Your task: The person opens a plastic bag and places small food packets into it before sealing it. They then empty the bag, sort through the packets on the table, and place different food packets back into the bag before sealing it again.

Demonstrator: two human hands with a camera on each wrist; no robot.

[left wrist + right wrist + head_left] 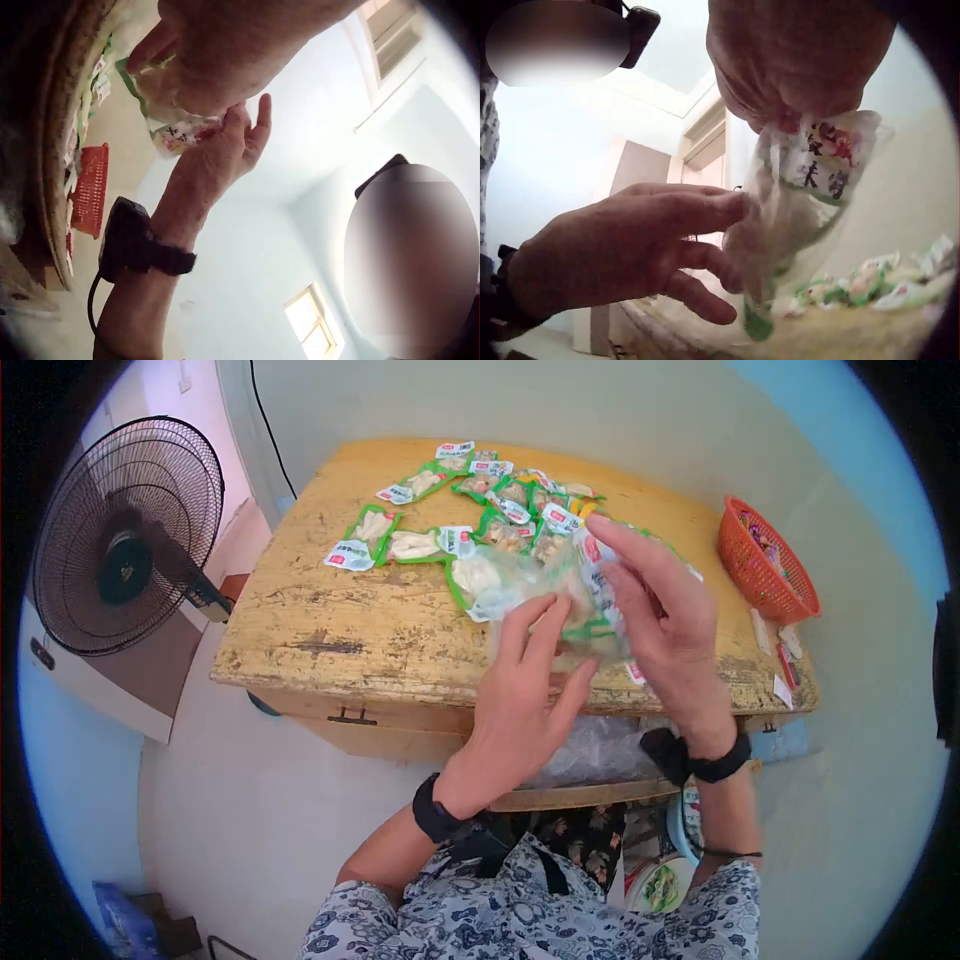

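Note:
A clear snack packet (600, 585) with a white printed label and green edging is held up over the yellow table. My right hand (668, 610) pinches its printed end between thumb and fingers. From the other side my left hand (515, 705) lies against the clear plastic, its fingers spread and mostly straight. In the right wrist view the packet (810, 180) hangs down from the right hand (802, 60). The left hand (637, 240) touches it there with the fingertips. The left wrist view shows the packet (176, 135) partly covered by the nearer hand.
The worn yellow table (290, 625) bears several similar packets (420, 545) of pale food. An orange-red plastic basket (765, 565) with small wrapped items stands at its right. A fan (130, 540) is at the left. Clear plastic (610, 750) fills the open drawer below.

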